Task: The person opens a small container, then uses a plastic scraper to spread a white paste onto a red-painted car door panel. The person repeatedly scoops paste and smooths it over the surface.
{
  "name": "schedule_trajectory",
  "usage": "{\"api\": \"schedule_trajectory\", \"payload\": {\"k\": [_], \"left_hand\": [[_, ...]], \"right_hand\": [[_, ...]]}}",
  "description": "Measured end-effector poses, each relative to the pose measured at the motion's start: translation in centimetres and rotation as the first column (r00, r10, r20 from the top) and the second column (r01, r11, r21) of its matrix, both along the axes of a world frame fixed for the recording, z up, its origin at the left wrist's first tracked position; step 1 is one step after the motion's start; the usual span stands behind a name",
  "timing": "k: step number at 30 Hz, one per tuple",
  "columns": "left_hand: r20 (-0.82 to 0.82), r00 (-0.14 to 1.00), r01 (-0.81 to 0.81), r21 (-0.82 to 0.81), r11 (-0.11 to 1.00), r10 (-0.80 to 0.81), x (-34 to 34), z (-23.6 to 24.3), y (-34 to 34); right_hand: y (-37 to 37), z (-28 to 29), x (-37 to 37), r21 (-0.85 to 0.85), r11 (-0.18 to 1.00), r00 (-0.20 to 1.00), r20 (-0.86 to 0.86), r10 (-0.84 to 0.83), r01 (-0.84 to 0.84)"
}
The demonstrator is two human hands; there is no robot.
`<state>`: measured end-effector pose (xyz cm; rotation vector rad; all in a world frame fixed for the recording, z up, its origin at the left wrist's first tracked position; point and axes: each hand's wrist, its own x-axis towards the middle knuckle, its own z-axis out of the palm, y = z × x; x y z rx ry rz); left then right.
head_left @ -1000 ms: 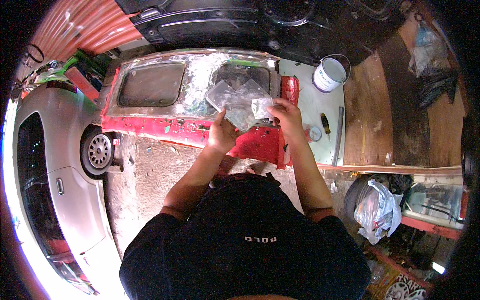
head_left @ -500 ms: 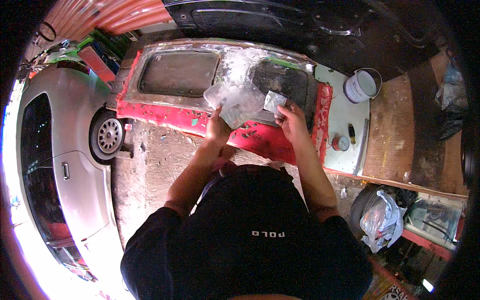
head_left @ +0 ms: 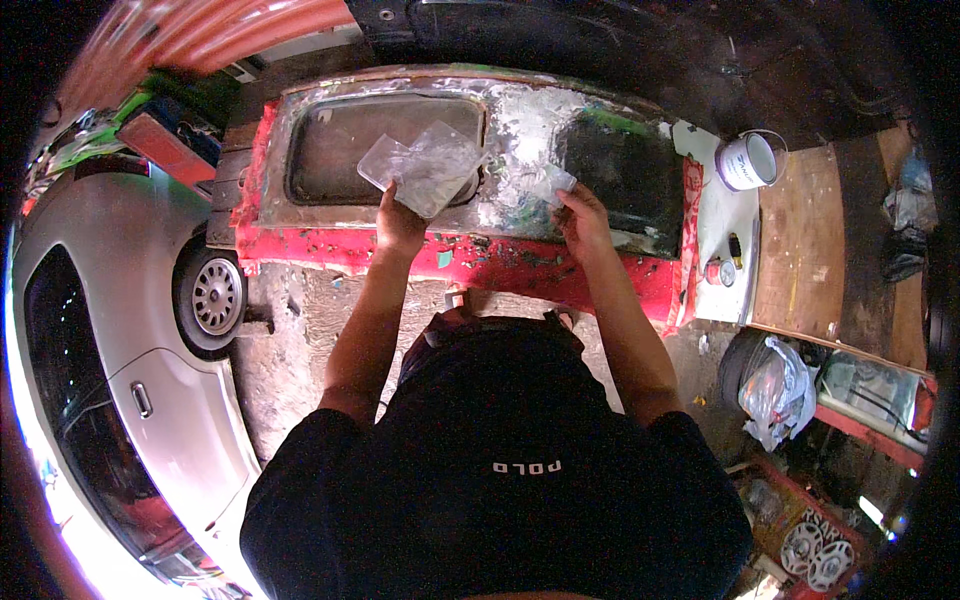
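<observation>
My left hand is closed on the near edge of a clear plastic container, which looks like two joined square halves spread apart. Pinched in my right hand is a small, pale, flat square piece, whose exact kind I cannot make out. Both are held above a worn vehicle panel with two window-like openings. Rough white patches cover the strip between the openings. Red material with chipped, dark-specked paint runs along the panel's near side.
A silver car stands at the left. Right of the panel are a white bucket, a small round can and a small dark bottle. Wooden boards lie farther right; below them hangs a filled plastic bag.
My left hand has shifted left with the container, now over the left opening. My right hand still holds the small piece, now turned over the white patches. The whole view has shifted slightly.
</observation>
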<state>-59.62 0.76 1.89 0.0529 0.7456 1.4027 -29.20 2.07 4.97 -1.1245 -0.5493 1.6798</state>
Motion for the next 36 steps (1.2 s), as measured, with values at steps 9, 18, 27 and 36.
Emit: {"api": "schedule_trajectory", "payload": {"k": [9,18,27,36], "left_hand": [[0.081,0.996,0.051,-0.026,0.998,-0.049,-3.2,-2.3,0.5],[0.055,0.998,0.045,-0.06,0.997,-0.042,-3.2,-3.0,-0.2],[0.053,0.998,0.046,-0.061,0.997,-0.043,-3.6,-3.1,-0.5],[0.065,0.996,0.058,-0.076,0.995,-0.054,-3.7,-3.8,-0.9]], "right_hand": [[0.9,-8.7,-2.5,0.017,1.0,0.838,0.546,-0.02,0.013],[3.1,-9.2,-4.1,0.274,0.867,0.33,0.934,-0.137,-0.416],[3.6,-4.8,-6.6,0.056,0.7,-0.023,0.995,-0.102,-0.712],[2.9,-6.6,-7.2,-0.057,0.462,-0.221,0.925,-0.309,-0.885]]}}
